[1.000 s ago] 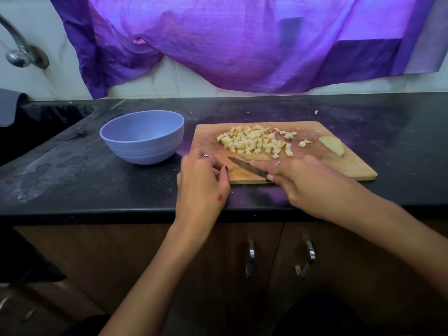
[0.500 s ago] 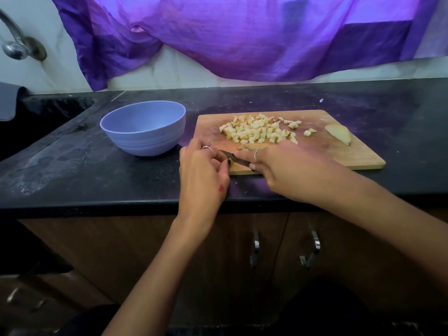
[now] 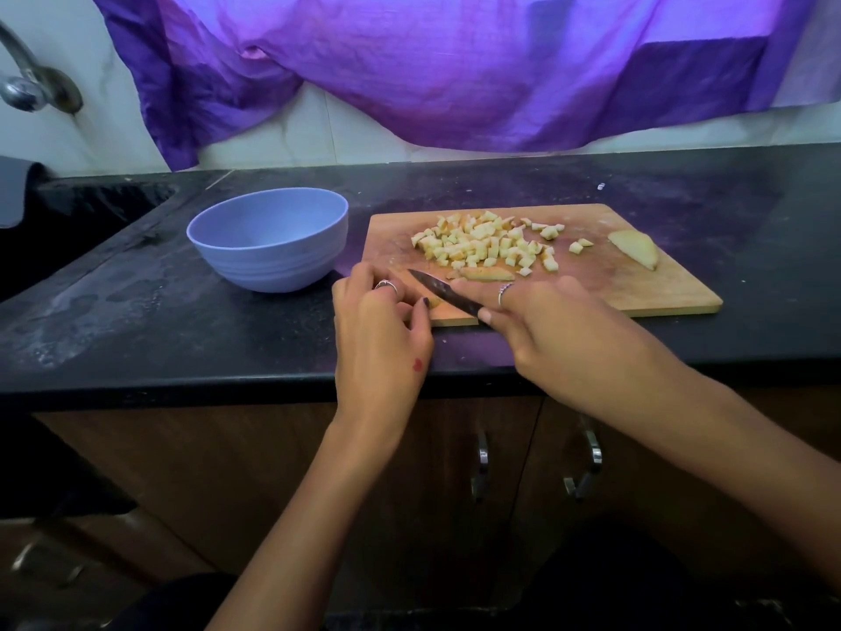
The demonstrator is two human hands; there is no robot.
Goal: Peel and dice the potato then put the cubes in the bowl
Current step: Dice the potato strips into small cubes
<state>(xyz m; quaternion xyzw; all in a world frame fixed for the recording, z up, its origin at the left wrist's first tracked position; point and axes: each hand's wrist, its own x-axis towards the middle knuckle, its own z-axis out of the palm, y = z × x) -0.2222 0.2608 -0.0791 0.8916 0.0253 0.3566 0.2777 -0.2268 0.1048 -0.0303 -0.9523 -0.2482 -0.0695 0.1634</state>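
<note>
Most cubes lie heaped on the board, bowl beside it empty; my left hand pinches a potato piece, my right hand grips the knife, dicing, next cut needing fingertips clear.

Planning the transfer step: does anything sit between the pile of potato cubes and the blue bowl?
Nothing visible does. The potato cubes lie on the cutting board, and the bowl stands on the counter just off the board's left edge. The left hand and the knife lie nearer the camera than that path.
</note>
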